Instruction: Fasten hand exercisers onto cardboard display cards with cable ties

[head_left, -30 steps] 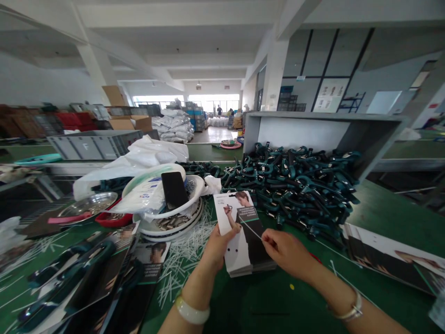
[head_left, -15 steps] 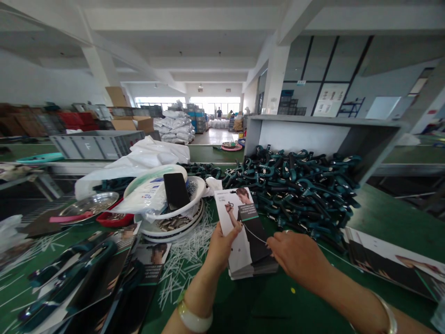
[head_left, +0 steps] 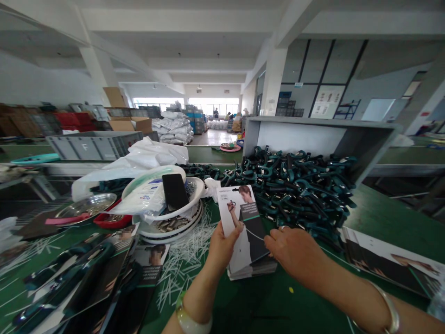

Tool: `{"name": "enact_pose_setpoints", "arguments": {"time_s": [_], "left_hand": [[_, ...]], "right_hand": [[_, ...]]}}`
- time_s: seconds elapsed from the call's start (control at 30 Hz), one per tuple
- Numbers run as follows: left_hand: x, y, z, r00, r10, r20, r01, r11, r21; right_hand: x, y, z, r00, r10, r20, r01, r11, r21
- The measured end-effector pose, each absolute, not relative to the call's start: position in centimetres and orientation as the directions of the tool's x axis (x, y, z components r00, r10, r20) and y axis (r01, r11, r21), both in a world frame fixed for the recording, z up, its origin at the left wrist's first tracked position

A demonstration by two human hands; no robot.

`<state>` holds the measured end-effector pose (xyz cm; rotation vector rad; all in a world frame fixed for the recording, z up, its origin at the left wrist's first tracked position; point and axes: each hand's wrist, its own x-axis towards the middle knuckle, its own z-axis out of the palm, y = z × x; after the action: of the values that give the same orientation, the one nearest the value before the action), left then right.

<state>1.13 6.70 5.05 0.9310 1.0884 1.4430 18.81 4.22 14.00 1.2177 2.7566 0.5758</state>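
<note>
A printed cardboard backing card [head_left: 239,222], white and black, stands tilted over a stack of like cards [head_left: 255,270]. My left hand [head_left: 222,241] is closed on the card's left edge, thumb on its printed face. A thin white cable tie [head_left: 253,234] runs across the card from near that thumb to my right hand [head_left: 287,250], whose fingers pinch it at the card's right side. Those fingertips are partly hidden behind the knuckles. Just beyond the card lies a large heap of dark green hand grips [head_left: 299,185].
A tipped grey bin [head_left: 368,153] backs the heap. More cards [head_left: 385,264] lie at right. On the left are carded hand grips [head_left: 76,273], scattered white ties [head_left: 186,260], and a white basin [head_left: 198,190] with a black phone [head_left: 174,191] on it.
The card's top has shifted slightly right and turned a little more towards me. My right hand has moved slightly left, still pinching the tie.
</note>
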Motion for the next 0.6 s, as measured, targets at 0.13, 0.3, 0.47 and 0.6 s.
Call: {"name": "enact_pose_setpoints", "arguments": {"time_s": [0.13, 0.3, 0.47, 0.6], "left_hand": [[1.8, 6.0, 5.6, -0.088, 0.995, -0.036, -0.322, 0.006, 0.947], [2.9, 5.3, 5.5, -0.031, 0.997, -0.069, -0.402, 0.051, 0.914], [2.3, 5.0, 5.3, 0.044, 0.991, -0.129, -0.512, 0.133, 0.849], [1.2, 4.8, 5.3, 0.155, 0.983, -0.101, -0.609, 0.176, 0.773]], "right_hand": [[18.0, 4.9, 14.0, -0.669, 0.736, 0.103, 0.714, 0.598, 0.363], [16.5, 5.1, 12.0, -0.667, 0.734, 0.130, 0.732, 0.612, 0.301], [19.2, 6.4, 11.4, -0.539, 0.806, 0.244, 0.786, 0.586, -0.199], [21.8, 8.6, 10.3, -0.117, 0.990, 0.083, 0.443, 0.127, -0.888]]}}
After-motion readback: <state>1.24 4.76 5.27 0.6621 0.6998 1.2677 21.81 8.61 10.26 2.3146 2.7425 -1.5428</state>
